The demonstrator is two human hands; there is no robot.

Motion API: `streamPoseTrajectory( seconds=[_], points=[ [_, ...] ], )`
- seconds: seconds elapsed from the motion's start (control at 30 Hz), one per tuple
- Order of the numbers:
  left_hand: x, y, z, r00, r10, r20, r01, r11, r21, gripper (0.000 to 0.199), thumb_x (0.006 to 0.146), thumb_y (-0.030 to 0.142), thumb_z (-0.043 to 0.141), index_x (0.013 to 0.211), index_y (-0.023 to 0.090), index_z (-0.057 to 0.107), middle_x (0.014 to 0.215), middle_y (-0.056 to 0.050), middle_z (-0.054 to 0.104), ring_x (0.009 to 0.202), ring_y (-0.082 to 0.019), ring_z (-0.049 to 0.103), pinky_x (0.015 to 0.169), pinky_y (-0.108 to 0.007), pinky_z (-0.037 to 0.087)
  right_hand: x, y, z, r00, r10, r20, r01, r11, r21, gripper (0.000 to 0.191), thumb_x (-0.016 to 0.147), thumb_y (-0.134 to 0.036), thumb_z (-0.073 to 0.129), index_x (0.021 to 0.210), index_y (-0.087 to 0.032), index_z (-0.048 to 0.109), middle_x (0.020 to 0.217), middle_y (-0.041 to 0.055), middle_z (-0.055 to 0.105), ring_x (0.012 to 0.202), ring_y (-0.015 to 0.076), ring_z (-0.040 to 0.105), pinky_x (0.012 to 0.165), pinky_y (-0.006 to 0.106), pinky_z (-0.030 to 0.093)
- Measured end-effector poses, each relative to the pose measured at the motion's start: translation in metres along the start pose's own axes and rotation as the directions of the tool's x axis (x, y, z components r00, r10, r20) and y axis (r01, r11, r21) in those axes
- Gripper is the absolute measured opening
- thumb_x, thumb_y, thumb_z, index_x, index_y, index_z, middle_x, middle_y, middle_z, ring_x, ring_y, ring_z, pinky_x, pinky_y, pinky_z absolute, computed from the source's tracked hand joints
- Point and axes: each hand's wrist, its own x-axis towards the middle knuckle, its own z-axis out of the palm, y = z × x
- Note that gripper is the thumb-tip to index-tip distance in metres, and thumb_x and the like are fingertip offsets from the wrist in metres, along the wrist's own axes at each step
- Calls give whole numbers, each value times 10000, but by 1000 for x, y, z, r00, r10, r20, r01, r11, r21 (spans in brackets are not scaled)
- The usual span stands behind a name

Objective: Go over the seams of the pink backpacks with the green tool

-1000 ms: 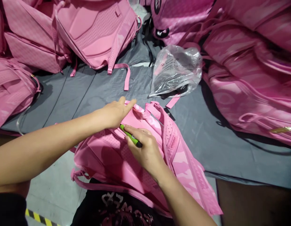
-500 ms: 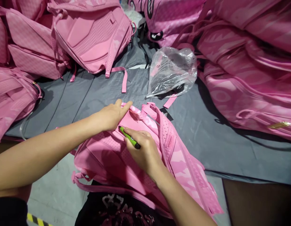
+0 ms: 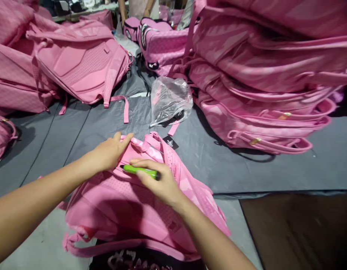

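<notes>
A pink camouflage backpack (image 3: 106, 206) lies back side up at the near edge of the grey-covered table, partly over my lap. My left hand (image 3: 110, 152) grips its top edge beside the carry handle. Between the thumb and fingers of my right hand (image 3: 159, 182) is a green tool with black ends (image 3: 139, 171), held low over the upper back panel; its dark tip is close to the fabric near my left hand. Whether the tip touches the fabric is hard to tell. A black tag (image 3: 170, 142) lies just beyond the backpack's top.
Stacked pink backpacks (image 3: 263, 86) rise at the right. More pink bags (image 3: 80, 63) lie at the left. A clear plastic bag (image 3: 171, 100) sits mid-table, with a pink bag with black markings (image 3: 165, 45) behind it. Another person's arms (image 3: 147, 8) show at the far side.
The view has swung right and up, showing more of the right stack and the far side. The green tool now lies more level in my right hand. My left hand keeps its hold.
</notes>
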Motion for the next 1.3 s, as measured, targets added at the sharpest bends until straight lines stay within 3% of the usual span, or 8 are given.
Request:
streamPoseTrajectory(
  seconds=[0.13, 0.33, 0.67, 0.83, 0.93, 1.03, 1.17, 1.3],
  points=[
    [-2, 1, 2, 1000, -8, -21, 8, 1000, -5, 857, 779, 13, 480, 1544, 203, 144, 1347, -208, 413, 998, -298, 645, 808, -385, 538, 19, -6, -74, 879, -192, -437, 44, 944, -326, 139, 898, -186, 518, 978, -209, 628, 1053, 65, 715, 1001, 202, 669, 918, 383, 513],
    [-4, -1, 10, 998, -29, -60, 28, 999, -16, 839, 785, 9, 447, 1552, 225, 181, 1378, -216, 405, 992, -312, 648, 763, -400, 549, 65, 57, -106, 876, 303, -374, -481, 522, -704, 201, 801, -276, 693, 921, -130, 625, 1050, 166, 641, 931, 262, 656, 793, 347, 466],
    [-8, 0, 12, 996, -28, -88, 27, 999, -18, 841, 785, -13, 427, 1563, 211, 199, 1461, -248, 362, 1109, -341, 624, 840, -423, 548, 63, 76, -148, 784, 535, -315, -621, 670, -408, 226, 867, -352, 562, 722, -184, 523, 555, -31, 512, 529, 99, 508, 517, 214, 337],
    [-10, -10, 16, 984, -10, -180, -3, 997, -74, 829, 787, 68, 541, 1551, 215, 256, 1520, -234, 337, 1227, -392, 553, 901, -488, 535, 32, 36, -166, 782, 553, -288, -620, 743, -255, 318, 776, -429, 627, 647, -198, 451, 467, -38, 510, 414, 65, 395, 432, 192, 251],
    [-17, 8, 2, 897, 15, -441, -110, 976, -190, 671, 830, 266, 641, 1464, 205, 429, 1565, -202, 322, 1413, -429, 346, 1085, -631, 358, 9, -7, -156, 847, 482, -227, -528, 814, -243, 306, 761, -451, 658, 686, -187, 523, 485, -41, 526, 440, 80, 454, 447, 188, 305],
    [-24, 56, -21, 814, -77, -575, -333, 750, -571, 562, 894, 404, 598, 1416, 242, 465, 1450, -128, 518, 1270, -304, 539, 1037, -515, 453, -8, -46, -125, 911, 410, -50, -411, 886, -214, 341, 797, -485, 651, 683, -176, 564, 532, -25, 551, 498, 106, 543, 494, 203, 391],
    [-24, 108, -30, 941, 3, -338, -330, 222, -918, 206, 894, 291, 577, 1030, 160, 660, 862, -24, 711, 722, -131, 650, 650, -238, 519, -29, -65, -100, 925, 379, 0, -371, 905, -208, 399, 861, -539, 573, 789, -159, 672, 623, 30, 651, 572, 151, 614, 559, 247, 469],
    [-37, 95, -10, 916, -127, -380, -343, 240, -908, 146, 912, 248, 573, 834, 148, 647, 695, 22, 650, 606, -84, 603, 552, -185, 474, -88, -46, -149, 865, 396, -308, -494, 782, -379, 483, 817, -614, 593, 966, -176, 734, 839, 100, 751, 597, 195, 639, 619, 326, 532]
  ],
)
